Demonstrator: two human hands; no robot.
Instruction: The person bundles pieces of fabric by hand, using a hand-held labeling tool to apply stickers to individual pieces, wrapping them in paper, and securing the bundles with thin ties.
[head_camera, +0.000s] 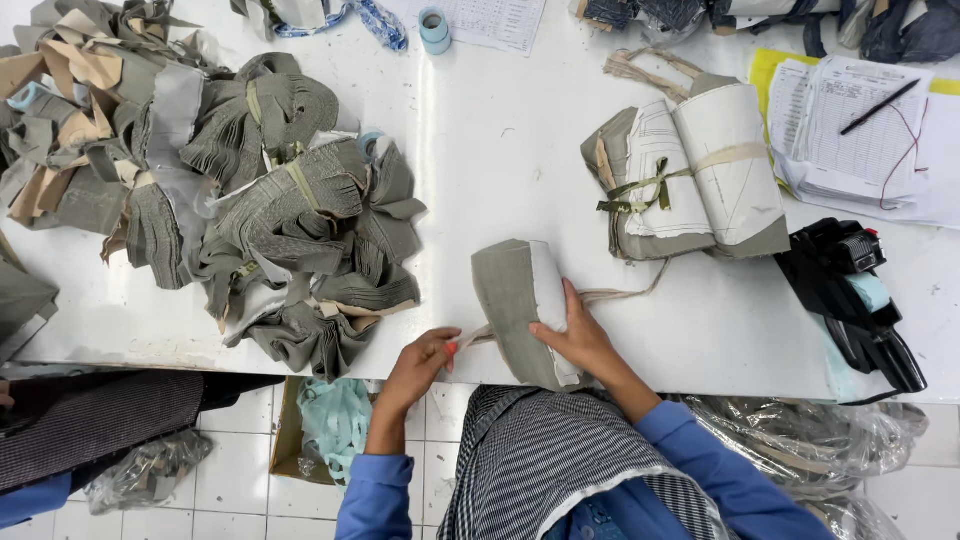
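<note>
Right hand (580, 340) laid flat on rolled grey fabric bundle (522, 305) | left hand (425, 362) pinched on beige tie strip (478, 338) | tied bundle (690, 175) beyond | fabric pile (250, 200) left.

Grey-green fabric bundle (520, 305) at table edge
</note>
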